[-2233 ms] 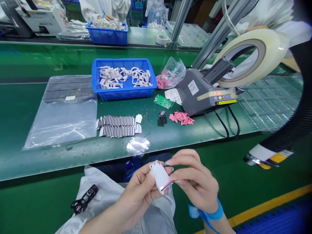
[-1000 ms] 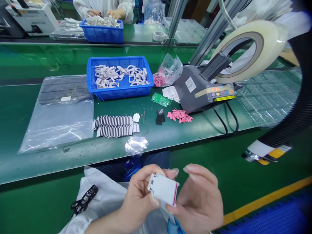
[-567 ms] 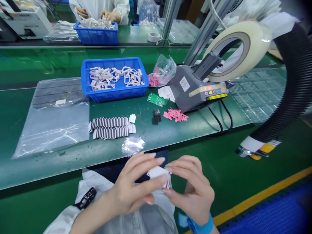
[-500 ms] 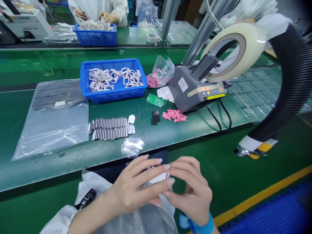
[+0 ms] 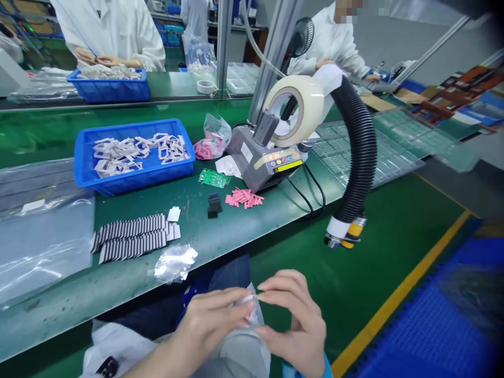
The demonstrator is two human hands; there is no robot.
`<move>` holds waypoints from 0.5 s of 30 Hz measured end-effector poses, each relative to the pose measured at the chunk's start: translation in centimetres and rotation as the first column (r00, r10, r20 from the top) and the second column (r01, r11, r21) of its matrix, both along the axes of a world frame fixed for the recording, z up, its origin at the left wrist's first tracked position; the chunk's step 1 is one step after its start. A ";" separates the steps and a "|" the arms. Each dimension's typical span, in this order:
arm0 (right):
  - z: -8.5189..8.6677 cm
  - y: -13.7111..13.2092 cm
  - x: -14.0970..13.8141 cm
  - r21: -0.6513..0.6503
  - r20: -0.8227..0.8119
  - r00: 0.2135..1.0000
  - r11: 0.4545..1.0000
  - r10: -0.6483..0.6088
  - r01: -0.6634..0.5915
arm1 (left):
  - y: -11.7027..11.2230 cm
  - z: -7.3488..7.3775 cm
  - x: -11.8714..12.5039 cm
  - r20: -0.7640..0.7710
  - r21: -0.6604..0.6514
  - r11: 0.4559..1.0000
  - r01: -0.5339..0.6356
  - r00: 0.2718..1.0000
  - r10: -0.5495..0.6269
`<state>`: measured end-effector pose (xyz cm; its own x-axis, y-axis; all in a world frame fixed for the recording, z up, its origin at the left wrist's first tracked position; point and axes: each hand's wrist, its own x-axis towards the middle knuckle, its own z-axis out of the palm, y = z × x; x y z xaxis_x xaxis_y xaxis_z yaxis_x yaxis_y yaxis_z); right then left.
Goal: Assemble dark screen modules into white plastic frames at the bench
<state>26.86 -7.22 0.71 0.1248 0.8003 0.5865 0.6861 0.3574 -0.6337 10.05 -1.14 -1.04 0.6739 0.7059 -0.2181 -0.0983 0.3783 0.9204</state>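
Held low over my lap is a small white part [image 5: 249, 299] with a thin red or pink edge, mostly covered by fingers. My left hand [image 5: 214, 317] is closed on it, thumb and fingers pressed together around it. My right hand [image 5: 297, 317] is at the part's right end, fingers curved and thumb apart from them; its index fingertip is at the part's edge, and contact is hard to make out. On the bench ahead lie pink strips [image 5: 244, 198], black pads [image 5: 214, 205], a green circuit board [image 5: 214, 178] and rows of black-and-white pieces [image 5: 134, 236].
A blue bin [image 5: 134, 177] holds white plastic frames. Right of it stand a grey tape dispenser [image 5: 255, 165] with a big tape roll and a black flexible hose [image 5: 360, 157]. Clear plastic film [image 5: 175, 264] lies near the bench edge. Co-workers in white coats [image 5: 114, 37] are across the line.
My view has turned right and up, so the bench things sit further left and lower. My left fingers have closed more tightly on the white part; the right hand's fingers are spread further apart.
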 end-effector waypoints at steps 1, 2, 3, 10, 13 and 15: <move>0.0 -0.4 0.4 0.056 -0.040 0.998 0.997 -0.047 0.049 | -0.1 -0.5 1.4 0.030 -0.124 0.992 0.018 0.999 -0.014; 0.1 -0.7 0.9 0.127 -0.076 0.993 0.987 -0.093 0.102 | -0.2 -1.1 2.9 0.083 -0.285 0.958 0.019 0.997 0.005; 0.2 -1.1 1.3 0.204 -0.100 0.986 0.967 -0.134 0.152 | -0.2 -1.7 4.7 0.121 -0.397 0.916 0.059 0.993 -0.011; 0.2 -3.1 2.4 0.376 -0.091 0.958 0.881 -0.271 0.285 | -0.2 -5.5 17.2 0.353 -0.701 0.640 0.314 0.933 -0.071; -0.6 -3.6 2.7 0.357 -0.045 0.967 0.900 -0.251 0.250 | -1.0 -6.1 19.5 0.402 -0.728 0.588 0.352 0.914 -0.048; -1.2 -3.9 2.9 0.358 -0.017 0.974 0.908 -0.227 0.218 | -1.5 -6.1 19.9 0.419 -0.737 0.566 0.370 0.907 -0.047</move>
